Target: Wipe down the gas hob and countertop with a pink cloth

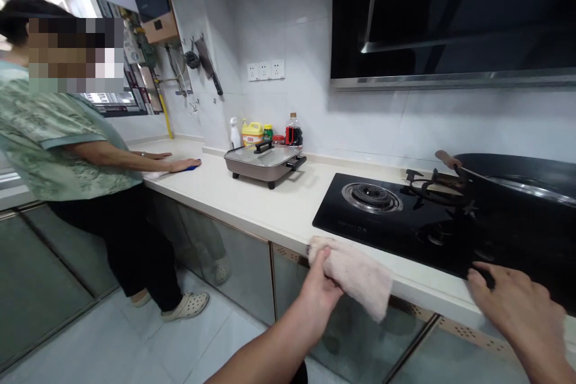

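A folded pale pink cloth (pixel 357 276) hangs from my left hand (pixel 321 288), pinched between thumb and fingers in front of the counter edge. My right hand (pixel 517 306) is at the front edge of the black gas stove (pixel 387 234), thumb and forefinger curled around what looks like a black control knob (pixel 486 277). On the stove's left side is a bare burner (pixel 372 197). A loose-looking black pan support (pixel 436 189) sits farther back, beside a large dark wok (pixel 517 186) with a wooden handle.
A lidded electric pan (pixel 265 162) stands on the white counter (pixel 243 204), with bottles (pixel 294 132) behind it. At left, another person (pixel 76 132) presses a blue cloth (pixel 193 165) on the counter. The range hood (pixel 450 18) overhangs the stove. A cleaver (pixel 208 66) hangs on the wall.
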Demonstrator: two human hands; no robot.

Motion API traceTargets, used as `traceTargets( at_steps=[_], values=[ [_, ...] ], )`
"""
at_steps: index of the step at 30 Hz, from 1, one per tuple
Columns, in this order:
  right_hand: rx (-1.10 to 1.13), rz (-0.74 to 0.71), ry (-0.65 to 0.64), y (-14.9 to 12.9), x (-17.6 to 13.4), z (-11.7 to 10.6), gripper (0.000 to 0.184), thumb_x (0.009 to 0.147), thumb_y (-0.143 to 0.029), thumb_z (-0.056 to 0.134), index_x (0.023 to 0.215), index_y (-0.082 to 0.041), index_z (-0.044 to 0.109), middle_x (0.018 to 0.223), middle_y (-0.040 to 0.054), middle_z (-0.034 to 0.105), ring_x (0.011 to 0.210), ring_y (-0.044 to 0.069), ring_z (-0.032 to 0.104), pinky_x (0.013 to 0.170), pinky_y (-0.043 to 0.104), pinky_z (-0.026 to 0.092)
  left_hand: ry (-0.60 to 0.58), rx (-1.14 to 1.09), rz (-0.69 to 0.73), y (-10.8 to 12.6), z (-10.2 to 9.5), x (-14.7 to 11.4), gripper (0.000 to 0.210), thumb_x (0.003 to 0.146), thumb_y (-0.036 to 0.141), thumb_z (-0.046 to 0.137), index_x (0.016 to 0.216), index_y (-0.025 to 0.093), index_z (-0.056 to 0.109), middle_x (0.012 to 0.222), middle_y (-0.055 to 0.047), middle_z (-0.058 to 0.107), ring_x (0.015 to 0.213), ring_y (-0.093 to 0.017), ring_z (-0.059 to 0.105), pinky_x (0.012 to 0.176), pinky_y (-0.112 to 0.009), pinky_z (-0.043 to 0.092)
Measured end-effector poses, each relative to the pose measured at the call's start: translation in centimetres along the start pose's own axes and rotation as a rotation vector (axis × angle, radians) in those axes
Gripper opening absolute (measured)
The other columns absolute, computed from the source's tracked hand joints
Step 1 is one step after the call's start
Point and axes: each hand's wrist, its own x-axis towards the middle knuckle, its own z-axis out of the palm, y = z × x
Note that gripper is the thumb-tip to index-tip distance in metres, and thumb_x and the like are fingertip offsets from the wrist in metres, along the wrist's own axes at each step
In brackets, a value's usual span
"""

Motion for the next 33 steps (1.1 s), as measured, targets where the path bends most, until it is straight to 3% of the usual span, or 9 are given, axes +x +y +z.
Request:
traceTargets(
  at_steps=[2, 4, 9, 13, 19, 22, 25, 28, 33],
  values=[
    [0.020, -0.002, 0.026, 0.2, 0.1, 0.3, 0.060, 0.089, -0.055, 0.037, 0.125, -0.022, 0.072, 0.129, 0.0192, 0.062, 0.110, 0.047, 0.056, 0.089, 0.057, 0.046, 0.013, -0.213, -0.090, 2.1, -1.1, 0.5, 0.029, 0.096, 0.040, 0.064, 0.114, 0.016, 0.069, 0.111, -0.013, 0.076, 0.106, -0.029, 0.073, 0.085, -0.041, 0.064],
    [0.032, -0.009, 0.040, 0.3, 0.1, 0.5, 0.058, 0.089, -0.055, 0.039, 0.123, -0.022, 0.073, 0.128, 0.0185, 0.062, 0.109, 0.046, 0.057, 0.088, 0.057, 0.047, 0.093, -0.343, -0.023, 4.4, -2.7, 1.1, 0.026, 0.096, 0.036, 0.063, 0.114, 0.018, 0.069, 0.110, -0.011, 0.077, 0.106, -0.025, 0.074, 0.086, -0.036, 0.064],
    [0.008, -0.011, 0.027, 0.0, 0.2, 0.4, 0.057, 0.095, -0.052, 0.034, 0.124, -0.022, 0.073, 0.128, 0.0164, 0.063, 0.108, 0.043, 0.057, 0.090, 0.055, 0.047, 0.308, -0.239, 0.147, 7.9, -6.8, 1.6, 0.016, 0.094, 0.031, 0.066, 0.104, 0.019, 0.069, 0.097, -0.009, 0.077, 0.089, -0.023, 0.077, 0.081, -0.034, 0.064],
    [-0.007, -0.003, 0.043, -0.1, 0.3, 0.6, 0.058, 0.094, -0.053, 0.034, 0.124, -0.023, 0.073, 0.127, 0.0151, 0.063, 0.109, 0.043, 0.057, 0.091, 0.056, 0.048, 0.359, -0.085, 0.326, 10.0, -7.3, 1.2, 0.016, 0.090, 0.027, 0.070, 0.104, 0.022, 0.062, 0.096, -0.004, 0.073, 0.086, -0.020, 0.075, 0.083, -0.034, 0.062],
    [-0.012, -0.012, 0.070, 0.1, 0.2, 1.1, 0.058, 0.092, -0.054, 0.035, 0.122, -0.023, 0.073, 0.128, 0.0156, 0.063, 0.109, 0.044, 0.057, 0.090, 0.056, 0.048, 0.041, 0.487, 0.651, 14.2, -2.4, 2.8, 0.049, 0.075, 0.033, 0.081, 0.117, 0.022, 0.059, 0.124, -0.011, 0.069, 0.117, -0.027, 0.066, 0.104, -0.042, 0.052],
    [0.004, -0.004, 0.072, 0.2, 0.3, 1.2, 0.058, 0.091, -0.054, 0.036, 0.122, -0.023, 0.073, 0.126, 0.0157, 0.064, 0.107, 0.043, 0.057, 0.090, 0.057, 0.048, -0.157, 0.965, 0.728, 14.2, -0.8, 4.1, 0.060, 0.056, 0.043, 0.093, 0.108, 0.024, 0.070, 0.135, -0.013, 0.066, 0.135, -0.037, 0.054, 0.119, -0.051, 0.034],
    [-0.005, -0.005, 0.067, 0.3, 0.3, 1.3, 0.058, 0.092, -0.056, 0.034, 0.121, -0.024, 0.073, 0.126, 0.0142, 0.064, 0.107, 0.042, 0.056, 0.090, 0.056, 0.048, -0.277, 1.263, 0.749, 13.6, -0.8, 4.8, 0.058, 0.053, 0.051, 0.093, 0.104, 0.032, 0.074, 0.138, -0.009, 0.067, 0.140, -0.042, 0.049, 0.123, -0.059, 0.018],
    [-0.028, -0.023, 0.066, 0.2, 0.2, 1.2, 0.060, 0.095, -0.056, 0.029, 0.122, -0.025, 0.072, 0.127, 0.0129, 0.063, 0.107, 0.040, 0.056, 0.089, 0.054, 0.049, -0.331, 1.325, 0.734, 13.7, -1.4, 5.6, 0.060, 0.054, 0.057, 0.091, 0.108, 0.035, 0.075, 0.140, -0.008, 0.067, 0.139, -0.042, 0.050, 0.123, -0.061, 0.011],
    [-0.061, -0.007, 0.060, -0.4, 0.1, 1.1, 0.059, 0.095, -0.054, 0.028, 0.122, -0.024, 0.072, 0.127, 0.0130, 0.063, 0.109, 0.041, 0.054, 0.092, 0.056, 0.047, -0.340, 1.214, 0.790, 13.0, -0.9, 7.6, 0.062, 0.056, 0.071, 0.086, 0.106, 0.035, 0.075, 0.145, -0.007, 0.064, 0.143, -0.039, 0.047, 0.123, -0.053, 0.019]
  ],
)
